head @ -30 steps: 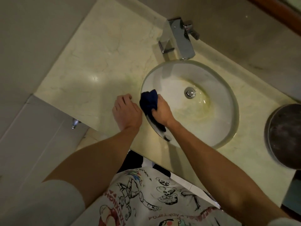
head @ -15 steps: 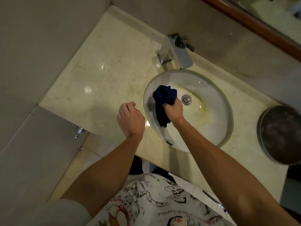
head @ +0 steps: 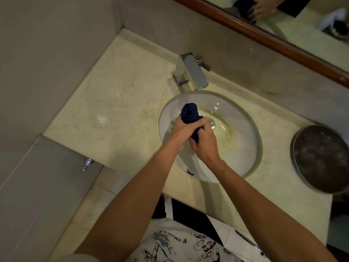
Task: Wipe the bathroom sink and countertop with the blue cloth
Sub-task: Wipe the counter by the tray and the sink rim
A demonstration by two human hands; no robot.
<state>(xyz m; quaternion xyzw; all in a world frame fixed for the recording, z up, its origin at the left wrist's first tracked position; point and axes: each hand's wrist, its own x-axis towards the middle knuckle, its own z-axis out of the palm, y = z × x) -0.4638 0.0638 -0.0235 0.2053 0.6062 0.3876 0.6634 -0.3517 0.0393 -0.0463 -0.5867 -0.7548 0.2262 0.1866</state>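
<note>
Both hands grip the blue cloth (head: 189, 112) over the sink (head: 245, 118): left hand (head: 186, 127) around its upper part, right hand (head: 204, 142) below. Yellowish staining remains in the basin and on the countertop (head: 113, 103); wiping appears incomplete.

A: Where was room on the tabletop (head: 113, 103)?
B: Its left stretch lay bare, hemmed by walls at left and rear.
A: Obstructions?
B: Faucet (head: 192, 72) overhung the sink (head: 251, 157) rim at the back; a round dark pan (head: 321, 159) sat on the right side; both hands (head: 194, 133) occupied the basin.
</note>
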